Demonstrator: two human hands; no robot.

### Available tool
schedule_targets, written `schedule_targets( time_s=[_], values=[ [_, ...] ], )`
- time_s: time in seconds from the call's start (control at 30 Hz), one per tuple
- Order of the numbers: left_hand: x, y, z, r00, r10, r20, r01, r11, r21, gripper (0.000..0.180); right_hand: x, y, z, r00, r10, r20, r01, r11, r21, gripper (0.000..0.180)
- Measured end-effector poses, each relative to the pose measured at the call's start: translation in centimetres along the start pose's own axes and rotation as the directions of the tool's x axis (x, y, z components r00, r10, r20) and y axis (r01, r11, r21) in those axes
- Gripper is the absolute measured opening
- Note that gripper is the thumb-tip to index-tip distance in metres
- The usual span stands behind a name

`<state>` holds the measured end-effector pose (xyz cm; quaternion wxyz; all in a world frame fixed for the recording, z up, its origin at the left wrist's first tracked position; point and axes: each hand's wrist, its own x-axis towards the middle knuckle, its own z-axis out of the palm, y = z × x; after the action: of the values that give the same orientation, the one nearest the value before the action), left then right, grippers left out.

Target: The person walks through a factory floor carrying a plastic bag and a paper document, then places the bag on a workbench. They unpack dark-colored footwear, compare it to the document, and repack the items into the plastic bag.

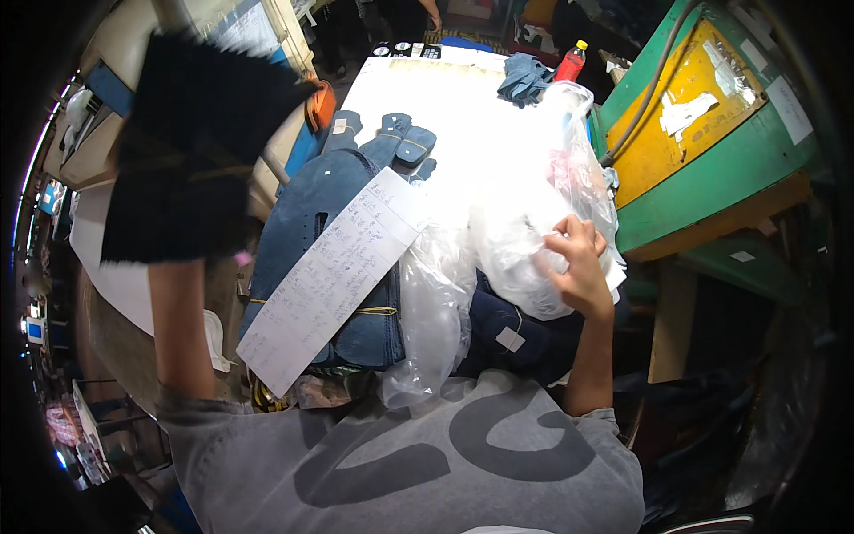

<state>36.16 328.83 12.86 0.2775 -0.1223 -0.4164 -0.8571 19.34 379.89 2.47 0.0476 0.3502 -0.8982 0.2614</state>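
My left forearm [181, 325] rises at the left, and a bundle of black cut fabric [182, 151] is held up there, a thin yellowish band around it. The bundle hides my left hand, which grips it from behind or beneath. My right hand [580, 267] is over a clear plastic bag [511, 236], its fingers curled in a pinch on the thin film. Between my arms lies a stack of dark blue cut fabric pieces [298, 209], tied with yellow bands. A long handwritten paper sheet [334, 276] rests slantwise across it.
Smaller tied fabric bundles [414, 147] lie beyond the stack. A navy bundle with a white tag [510, 338] sits below the bag. Farther back are a crumpled blue cloth [525, 78] and a red bottle with yellow cap [572, 62]. A green and yellow wooden structure [703, 169] borders the right.
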Motion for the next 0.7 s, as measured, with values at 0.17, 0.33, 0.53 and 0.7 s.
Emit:
schedule_targets(
  time_s=[0.17, 0.33, 0.53, 0.7],
  values=[
    [5.3, -13.9, 12.4, 0.8, -0.44, 0.408, 0.57, 0.769, -0.288, 0.057, 0.5, -3.4, -0.7, 0.99, -0.144, 0.009, 0.143, 0.989, 0.048, 0.027],
    [4.5, -24.5, 17.8, 0.63, -0.775, -0.052, 0.774, 0.62, 0.129, 0.064, 0.1, -3.8, -1.2, 0.99, -0.131, -0.05, 0.134, 0.989, 0.068, 0.03],
    [3.1, -28.7, 16.4, 0.448, -0.858, -0.25, 0.852, 0.325, 0.411, 0.059, -0.4, -2.0, -1.7, 0.987, 0.008, -0.158, -0.018, 0.998, -0.064, 0.016],
    [2.9, -28.7, 16.9, 0.415, -0.762, -0.497, 0.882, 0.203, 0.426, 0.06, 0.2, -2.1, -2.0, 0.97, -0.019, -0.241, 0.02, 1.0, 0.004, 0.013]
  ],
)
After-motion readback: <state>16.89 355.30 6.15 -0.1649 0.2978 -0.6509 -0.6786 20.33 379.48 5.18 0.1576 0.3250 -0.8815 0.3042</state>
